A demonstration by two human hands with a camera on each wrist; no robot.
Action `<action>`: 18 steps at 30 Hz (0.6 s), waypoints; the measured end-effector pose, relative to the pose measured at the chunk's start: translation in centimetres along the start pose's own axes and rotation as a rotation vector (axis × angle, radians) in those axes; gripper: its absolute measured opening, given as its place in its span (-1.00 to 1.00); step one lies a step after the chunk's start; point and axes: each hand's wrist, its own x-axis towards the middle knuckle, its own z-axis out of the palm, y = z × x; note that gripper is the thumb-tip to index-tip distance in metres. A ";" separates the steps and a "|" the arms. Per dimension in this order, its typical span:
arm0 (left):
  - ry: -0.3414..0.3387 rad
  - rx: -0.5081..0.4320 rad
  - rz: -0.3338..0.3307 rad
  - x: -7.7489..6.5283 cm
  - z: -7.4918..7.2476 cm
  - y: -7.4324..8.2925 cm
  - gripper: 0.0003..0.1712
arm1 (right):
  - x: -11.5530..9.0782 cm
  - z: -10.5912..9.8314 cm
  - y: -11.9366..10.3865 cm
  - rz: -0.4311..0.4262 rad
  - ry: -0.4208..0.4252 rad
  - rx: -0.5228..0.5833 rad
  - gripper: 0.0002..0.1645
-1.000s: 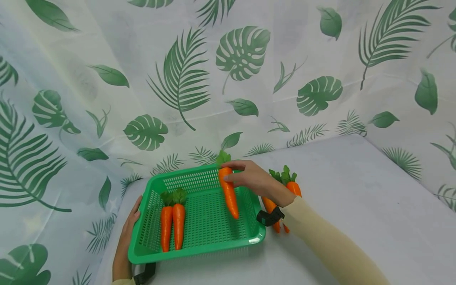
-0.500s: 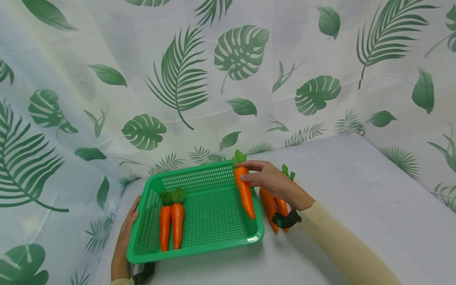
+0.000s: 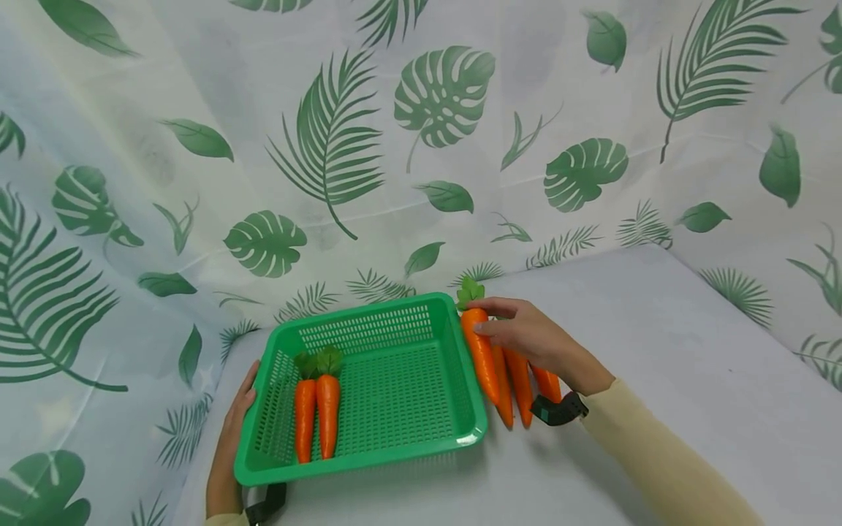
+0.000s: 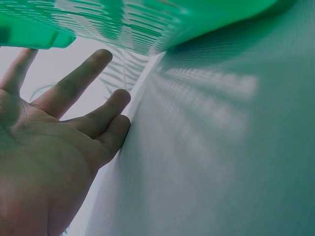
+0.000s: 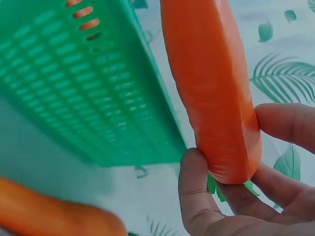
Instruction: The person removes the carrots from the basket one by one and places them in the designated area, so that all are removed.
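My right hand (image 3: pixel 529 340) pinches an orange carrot (image 3: pixel 482 358) near its leafy top, beside the right rim of a green plastic basket (image 3: pixel 388 409). Seen from the right wrist, thumb and fingertips hold the thick end of this carrot (image 5: pixel 211 88), and the basket wall (image 5: pixel 108 98) stands to its left. Two carrots (image 3: pixel 328 416) lie side by side in the basket's left part. My left hand (image 3: pixel 237 424) touches the basket's left side; in the left wrist view its fingers (image 4: pixel 74 86) stretch out straight beneath the rim.
Several more carrots (image 3: pixel 520 383) lie on the white tabletop (image 3: pixel 658 351) just right of the basket, partly hidden behind the held carrot and right hand. A leaf-printed cloth (image 3: pixel 368 168) hangs behind and around the table.
My right hand has carried the carrot rightward, from over the basket's inside to past its right rim. The left hand and the two carrots in the basket have stayed put.
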 end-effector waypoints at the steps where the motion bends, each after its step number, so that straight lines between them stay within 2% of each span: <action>1: 0.000 -0.002 0.007 0.0 0.1 0.0 -0.16 | -0.1 -0.2 0.1 0.005 0.009 -0.010 -0.34; 8: 0.004 0.001 -0.019 0.0 0.2 -0.1 -0.16 | -1.1 -1.9 1.1 0.007 0.028 -0.002 -0.32; 11: -0.001 -0.005 -0.009 0.0 0.1 -0.2 -0.16 | -1.5 -2.6 1.7 0.004 0.025 0.000 -0.32; 13: -0.011 -0.009 0.020 0.0 0.0 -0.3 -0.16 | -1.8 -3.0 2.1 -0.002 0.026 -0.008 -0.32; 15: -0.023 0.013 0.074 0.1 -0.2 -0.4 -0.19 | -2.1 -3.5 2.4 0.002 0.037 -0.020 -0.32; 18: -0.035 0.051 0.122 0.2 -0.4 -0.5 -0.21 | -2.6 -4.1 2.7 0.000 0.045 -0.032 -0.31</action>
